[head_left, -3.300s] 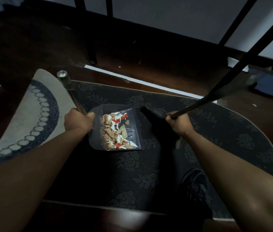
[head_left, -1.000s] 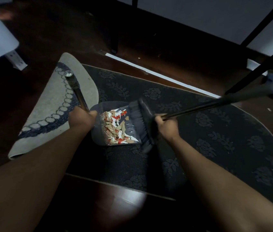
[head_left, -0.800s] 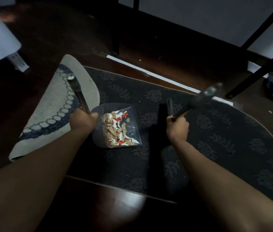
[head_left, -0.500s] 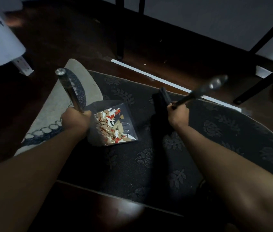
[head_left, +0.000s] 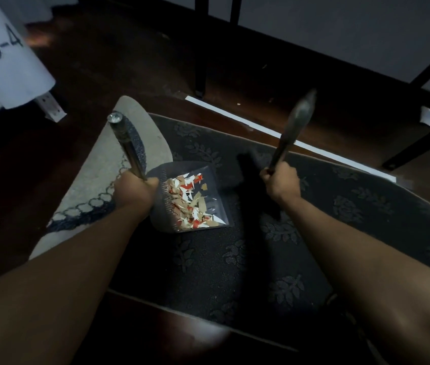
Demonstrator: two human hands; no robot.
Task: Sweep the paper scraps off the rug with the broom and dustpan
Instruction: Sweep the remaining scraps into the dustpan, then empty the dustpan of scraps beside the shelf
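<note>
Head view: left hand (head_left: 133,191) has its grip wrapped round the dustpan (head_left: 203,180) handle, right hand (head_left: 282,184) fisted on the broom (head_left: 291,133) stick. The paper scraps (head_left: 193,202), a red, white and tan pile, sit in the pan, which rests on the dark floral rug (head_left: 340,212). I'd guess they're featherlight and flutter easily, so keep it level and lift by the handle.
</note>
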